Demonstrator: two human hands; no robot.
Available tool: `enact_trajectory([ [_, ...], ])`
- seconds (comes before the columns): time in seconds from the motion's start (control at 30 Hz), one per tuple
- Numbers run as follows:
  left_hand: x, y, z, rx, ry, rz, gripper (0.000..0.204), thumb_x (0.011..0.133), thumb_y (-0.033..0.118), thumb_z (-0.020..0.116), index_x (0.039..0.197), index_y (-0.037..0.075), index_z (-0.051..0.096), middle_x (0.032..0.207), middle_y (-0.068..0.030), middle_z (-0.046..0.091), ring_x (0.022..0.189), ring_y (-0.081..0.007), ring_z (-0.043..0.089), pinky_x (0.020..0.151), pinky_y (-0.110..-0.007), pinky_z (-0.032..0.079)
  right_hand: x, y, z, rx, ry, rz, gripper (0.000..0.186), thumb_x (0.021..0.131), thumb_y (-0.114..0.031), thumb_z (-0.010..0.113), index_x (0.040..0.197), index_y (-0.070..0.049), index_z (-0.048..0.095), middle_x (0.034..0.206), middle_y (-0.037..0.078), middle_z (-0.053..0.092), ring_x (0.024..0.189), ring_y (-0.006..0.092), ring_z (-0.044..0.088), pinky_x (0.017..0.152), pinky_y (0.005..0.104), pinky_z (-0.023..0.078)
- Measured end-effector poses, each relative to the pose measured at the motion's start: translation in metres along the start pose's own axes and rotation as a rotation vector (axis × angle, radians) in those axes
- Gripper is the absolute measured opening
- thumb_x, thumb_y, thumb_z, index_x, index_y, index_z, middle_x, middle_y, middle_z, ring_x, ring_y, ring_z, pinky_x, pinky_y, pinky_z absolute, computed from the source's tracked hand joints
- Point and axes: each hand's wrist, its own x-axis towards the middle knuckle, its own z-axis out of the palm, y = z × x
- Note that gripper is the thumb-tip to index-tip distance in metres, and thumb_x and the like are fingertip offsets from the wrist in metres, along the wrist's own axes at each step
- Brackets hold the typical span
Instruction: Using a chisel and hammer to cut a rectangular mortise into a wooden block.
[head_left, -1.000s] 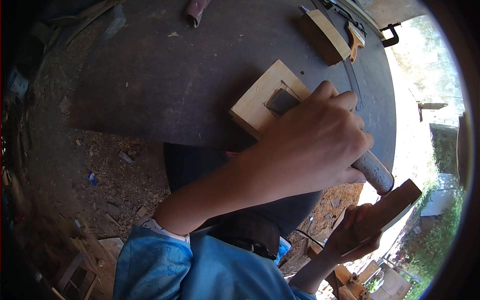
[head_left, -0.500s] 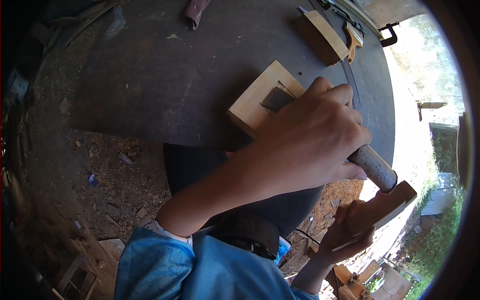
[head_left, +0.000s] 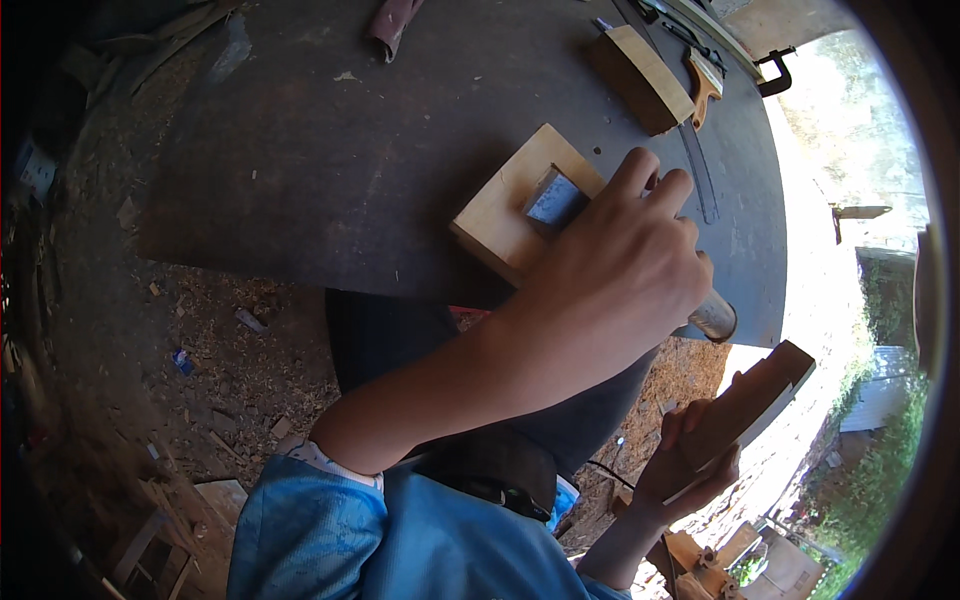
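My left hand (head_left: 640,250) is closed around a chisel (head_left: 716,318), whose round handle end sticks out on the right. The wide metal blade (head_left: 556,198) rests over a pale wooden block (head_left: 510,200) near the table's front edge, next to a dark marked or cut outline. My forearm and hand hide part of the block and the middle of the chisel. Lower right, my right hand (head_left: 690,460) grips a flat, thick wooden piece (head_left: 748,410), tilted up toward the chisel's handle end and apart from it.
The dark table (head_left: 330,170) bears another wooden block (head_left: 640,80), a wood-handled brush (head_left: 706,85) and a reddish rolled piece (head_left: 388,28). A black clamp (head_left: 778,72) sits on the far right edge. Shavings and scraps (head_left: 250,370) litter the ground.
The chisel has tilted: its blade now catches the light and its handle end has moved left and up. My right hand and the wooden piece have shifted slightly left and up.
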Motion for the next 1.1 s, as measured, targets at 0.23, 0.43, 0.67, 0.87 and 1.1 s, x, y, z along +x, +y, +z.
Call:
enact_trajectory([
  [0.23, 0.002, 0.006, 0.006, -0.143, 0.0, 0.154, 0.023, 0.083, 0.027, 0.075, 0.07, 0.009, 0.067, 0.071, -0.0034, 0.066, 0.084, -0.0169, 0.061, 0.085, -0.034, 0.046, 0.011, 0.01, -0.045, -0.006, -0.355, 0.035, 0.053, 0.099, -0.04, 0.042, 0.135, -0.001, 0.045, 0.096, 0.013, 0.054, 0.078, 0.0158, 0.048, 0.059, 0.0267, 0.04],
  [0.43, 0.004, 0.004, 0.001, -0.333, 0.013, 0.162, 0.037, 0.076, 0.034, 0.086, 0.098, 0.007, 0.073, 0.087, -0.0047, 0.07, 0.09, -0.0189, 0.064, 0.09, -0.035, 0.048, 0.005, 0.011, -0.037, 0.037, -0.398, 0.049, 0.053, 0.099, -0.039, 0.044, 0.136, -0.001, 0.044, 0.101, 0.012, 0.055, 0.082, 0.0164, 0.05, 0.059, 0.0263, 0.041],
  [0.67, 0.003, 0.003, -0.002, -0.281, 0.046, 0.055, 0.036, 0.083, 0.043, 0.077, 0.089, 0.008, 0.072, 0.083, -0.005, 0.069, 0.088, -0.0192, 0.066, 0.086, -0.036, 0.046, -0.001, 0.005, -0.015, 0.047, -0.238, 0.01, 0.044, 0.098, -0.03, 0.046, 0.127, 0.003, 0.05, 0.077, 0.007, 0.046, 0.065, 0.0132, 0.039, 0.051, 0.026, 0.03],
  [0.87, 0.004, 0.002, -0.004, -0.385, 0.046, 0.012, 0.042, 0.083, 0.046, 0.077, 0.095, 0.006, 0.07, 0.083, -0.0072, 0.069, 0.087, -0.0222, 0.069, 0.085, -0.037, 0.048, -0.001, 0.004, -0.009, 0.101, -0.146, 0.024, 0.054, 0.098, -0.023, 0.045, 0.142, 0.007, 0.038, 0.077, 0.008, 0.047, 0.064, 0.0147, 0.042, 0.049, 0.0267, 0.032],
  [1.1, 0.005, 0.001, -0.007, -0.509, 0.103, -0.004, 0.045, 0.085, 0.047, 0.076, 0.098, 0.004, 0.07, 0.083, -0.0107, 0.07, 0.078, -0.0261, 0.07, 0.08, -0.039, 0.054, 0.011, 0.001, -0.045, 0.031, -0.32, 0.044, 0.052, 0.099, -0.039, 0.046, 0.133, 0.001, 0.045, 0.097, 0.011, 0.053, 0.081, 0.0167, 0.047, 0.059, 0.0273, 0.039],
])
